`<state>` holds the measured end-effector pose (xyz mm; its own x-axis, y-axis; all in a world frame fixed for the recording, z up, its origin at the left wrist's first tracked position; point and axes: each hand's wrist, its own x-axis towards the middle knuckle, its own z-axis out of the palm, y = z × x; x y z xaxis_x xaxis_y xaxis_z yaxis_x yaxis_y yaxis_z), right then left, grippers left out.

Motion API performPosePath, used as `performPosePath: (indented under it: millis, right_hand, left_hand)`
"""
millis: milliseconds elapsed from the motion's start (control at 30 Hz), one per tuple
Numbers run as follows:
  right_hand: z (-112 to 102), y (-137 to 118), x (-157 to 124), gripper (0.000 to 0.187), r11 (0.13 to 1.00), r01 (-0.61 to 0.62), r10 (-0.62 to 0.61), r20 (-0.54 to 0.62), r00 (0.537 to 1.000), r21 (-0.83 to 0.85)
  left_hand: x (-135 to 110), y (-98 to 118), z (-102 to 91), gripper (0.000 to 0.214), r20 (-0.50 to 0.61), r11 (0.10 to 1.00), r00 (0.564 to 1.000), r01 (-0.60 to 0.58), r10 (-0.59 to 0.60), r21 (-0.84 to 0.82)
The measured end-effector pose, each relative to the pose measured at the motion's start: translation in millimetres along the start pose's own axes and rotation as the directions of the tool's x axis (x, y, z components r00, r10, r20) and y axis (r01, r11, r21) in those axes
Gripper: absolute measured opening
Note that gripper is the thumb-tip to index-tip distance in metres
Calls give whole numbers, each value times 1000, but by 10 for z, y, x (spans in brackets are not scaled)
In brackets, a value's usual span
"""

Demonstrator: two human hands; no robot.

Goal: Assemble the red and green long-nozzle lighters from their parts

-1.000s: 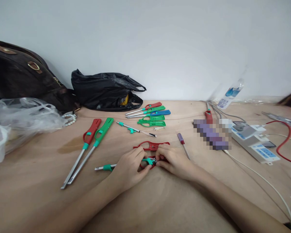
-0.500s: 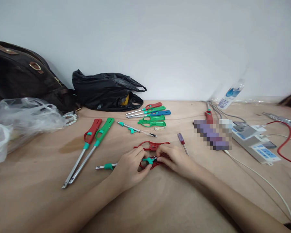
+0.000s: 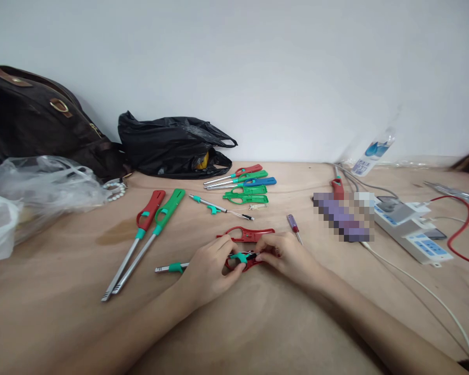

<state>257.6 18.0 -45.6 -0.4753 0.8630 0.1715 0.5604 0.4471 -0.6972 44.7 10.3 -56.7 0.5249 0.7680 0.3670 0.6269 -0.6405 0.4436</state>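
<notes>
My left hand (image 3: pixel 210 268) is closed around an opened gas lighter, its thumb and fingers by the teal trigger (image 3: pixel 240 258). The metal tube (image 3: pixel 166 269) with a teal collar sticks out to the left. Beneath the fingers lies a red handle half (image 3: pixel 252 265), partly hidden. My right hand (image 3: pixel 289 255) pinches a small black part (image 3: pixel 251 256) at the trigger's right side; thin wires run there. Just beyond both hands rests the other red handle half (image 3: pixel 255 235). A purple-handled screwdriver (image 3: pixel 293 224) lies past my right hand.
Two long lighters (image 3: pixel 168 211) lie left; several more (image 3: pixel 254 174) are at the back, near a green handle half (image 3: pixel 250 199) and a loose tube assembly (image 3: pixel 209 202). Bags (image 3: pixel 172 146) stand behind. A power strip (image 3: pixel 410 229), cables and a bottle (image 3: pixel 375 151) are right.
My right hand has shifted slightly right, and the black part shows more clearly at its fingertips. My left hand stays in place on the lighter.
</notes>
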Motion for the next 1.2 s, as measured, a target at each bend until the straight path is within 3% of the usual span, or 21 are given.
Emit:
performPosePath:
  millis: [533,1200]
  right_hand:
    - [32,16,-7,15,988,-40,42,11,999,-151]
    - [41,-1,3,12,981,-100,106,26,994,-164]
  left_hand:
    - [-4,-11,9,3,-1,1000,1000,17,-17,-15]
    - [3,4,-22,3,-34,997,999,25,-28,-75]
